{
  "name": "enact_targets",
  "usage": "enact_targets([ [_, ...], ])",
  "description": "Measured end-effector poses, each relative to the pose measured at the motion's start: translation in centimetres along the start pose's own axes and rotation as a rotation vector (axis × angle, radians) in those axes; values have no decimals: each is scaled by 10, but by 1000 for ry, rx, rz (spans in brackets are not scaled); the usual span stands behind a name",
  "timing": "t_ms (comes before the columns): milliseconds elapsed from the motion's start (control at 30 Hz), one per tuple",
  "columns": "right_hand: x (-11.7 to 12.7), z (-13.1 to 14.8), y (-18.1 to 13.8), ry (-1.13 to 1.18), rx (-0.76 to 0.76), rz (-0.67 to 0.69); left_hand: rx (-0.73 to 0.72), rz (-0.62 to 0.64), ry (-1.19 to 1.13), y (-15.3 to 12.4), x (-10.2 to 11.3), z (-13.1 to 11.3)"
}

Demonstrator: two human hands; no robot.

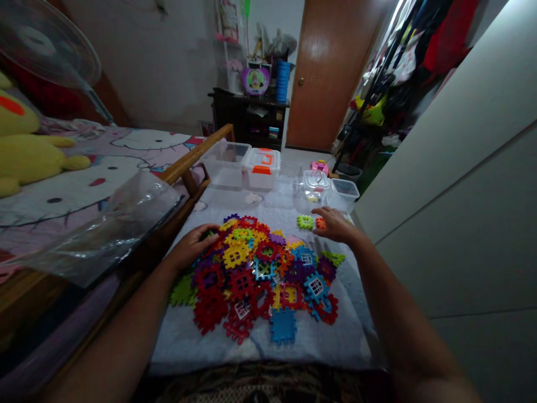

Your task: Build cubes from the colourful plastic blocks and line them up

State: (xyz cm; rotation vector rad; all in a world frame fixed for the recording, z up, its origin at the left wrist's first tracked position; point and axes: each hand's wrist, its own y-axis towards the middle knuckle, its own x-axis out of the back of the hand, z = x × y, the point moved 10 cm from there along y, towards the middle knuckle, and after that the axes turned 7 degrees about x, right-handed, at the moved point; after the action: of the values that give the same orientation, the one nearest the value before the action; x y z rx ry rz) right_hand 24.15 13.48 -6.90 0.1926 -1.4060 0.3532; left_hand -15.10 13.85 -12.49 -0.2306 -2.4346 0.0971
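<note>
A heap of colourful interlocking plastic tiles (260, 274) lies on a pale cloth (251, 341) spread in front of me. My left hand (193, 243) rests on the heap's left edge, fingers curled over the tiles. My right hand (334, 224) lies at the far right of the heap, fingers stretched toward a small orange tile (320, 223) and a green tile (305, 222) that sit apart from the pile. Whether it grips the orange tile is unclear.
Clear plastic boxes (225, 162), one with an orange-latched lid (262, 167), and a small lidded tub (315, 186) stand beyond the cloth. A bed with a wooden rail (197, 154) and a clear bag (113, 224) is left; a white wall (461, 184) is right.
</note>
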Motion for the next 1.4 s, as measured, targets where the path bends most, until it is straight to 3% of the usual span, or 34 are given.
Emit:
enact_targets([
  [100, -4, 35, -18, 142, 136, -27, -13, 17, -15, -1, -1, 1],
  [200, -11, 58, -31, 260, 177, -48, -14, 27, -15, 0, -1, 3],
  [333, -17, 65, -35, 381, 151, -106, -63, -54, 44, 0, 12, -9],
  [467, -21, 57, -30, 432, 90, -210, -162, -90, 142, -10, 19, -44],
  [633, -25, 62, -26, 409, 122, -271, -320, 55, 264, -28, -7, -97],
  [867, -17, 105, -4, 290, 249, -105, -591, 160, 369, -60, -51, -151],
  [1033, -23, 118, 15, 272, 258, 13, -621, 168, 444, -70, -70, -160],
  [1400, -34, 116, 30, 154, 229, 45, -599, 186, 532, -76, -86, -160],
])
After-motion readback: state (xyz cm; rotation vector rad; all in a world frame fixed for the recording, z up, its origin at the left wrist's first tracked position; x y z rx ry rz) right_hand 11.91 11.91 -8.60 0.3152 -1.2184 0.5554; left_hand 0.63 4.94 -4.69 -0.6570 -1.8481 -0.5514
